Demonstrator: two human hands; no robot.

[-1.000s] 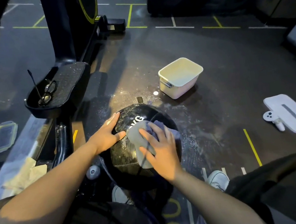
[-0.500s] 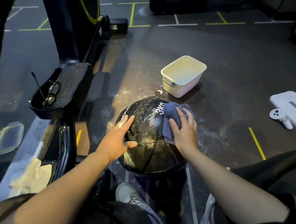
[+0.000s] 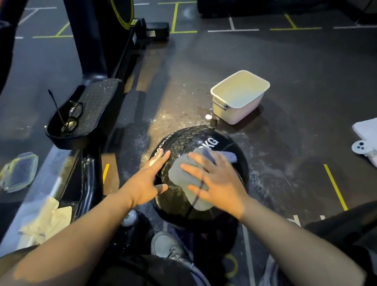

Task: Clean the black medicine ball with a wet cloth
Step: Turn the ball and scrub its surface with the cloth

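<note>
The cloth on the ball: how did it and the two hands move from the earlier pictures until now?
The right hand slid the cloth from the ball's top out to its far right side, then back onto the top, nearer the person, fingers now spread flat on it. The left hand stayed pressed on the ball's left side. The white tub and the glasses kept their places.

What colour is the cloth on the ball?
Grey-blue cloth, seen in the head view, pressed under the right hand.
</note>
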